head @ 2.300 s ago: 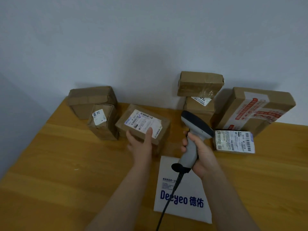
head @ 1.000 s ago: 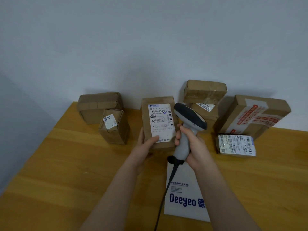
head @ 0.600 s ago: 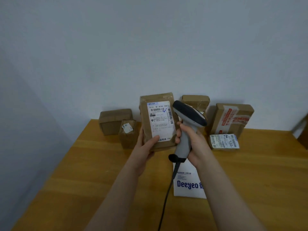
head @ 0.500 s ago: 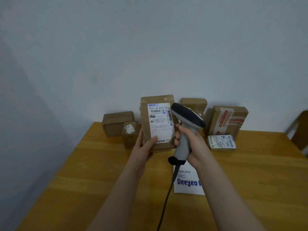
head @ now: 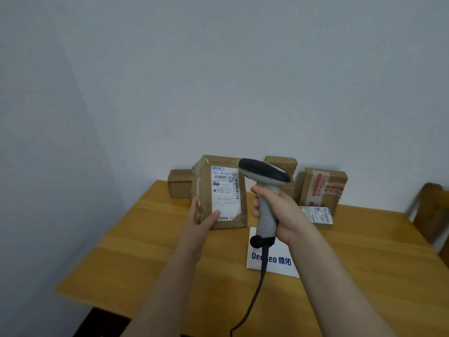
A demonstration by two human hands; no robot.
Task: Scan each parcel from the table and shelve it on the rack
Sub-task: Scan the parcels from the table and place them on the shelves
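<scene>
Black cord point(head: 252, 297) comes in from the bottom edge, closest to the camera, and runs up into the butt of the scanner point(head: 266, 181). Under it on the wooden counter point(head: 145, 251) there's a flat white mailer bag point(head: 279, 266) with blue Deeyeo print, partly covered by the cord.

The right hand point(head: 279, 215) is wrapped round the grey scanner handle. The left hand point(head: 201, 222) holds the brown parcel point(head: 206, 190) upright, lifted off the counter as far as I can tell, just left of the scanner head. The thumb sits across the bottom of the white label point(head: 224, 190), and the fingers are round the back where I can't see them. The label faces the camera, and the scan window is hidden from here, so no idea if it's lined up.

Handling-wise it looks like a taped-up cardboard box. It's carried one-handed by a lower corner with no sag, so I'd guess it's light and stiff. The tape looks glossy and maybe a bit slippery, so I'd grab it across the narrow sides and keep the thumb off the barcode.

Further back along the wall there's a plain box point(head: 178, 186) half hidden by the held parcel and another box point(head: 286, 164) behind the scanner head. There's also a red-taped box point(head: 320, 188) with a flat labelled parcel point(head: 318, 215) in front of it. The label print is too small to read. A wooden chair point(head: 430, 210) is cut off and blurry at the right edge, and the rack isn't in view at all
</scene>
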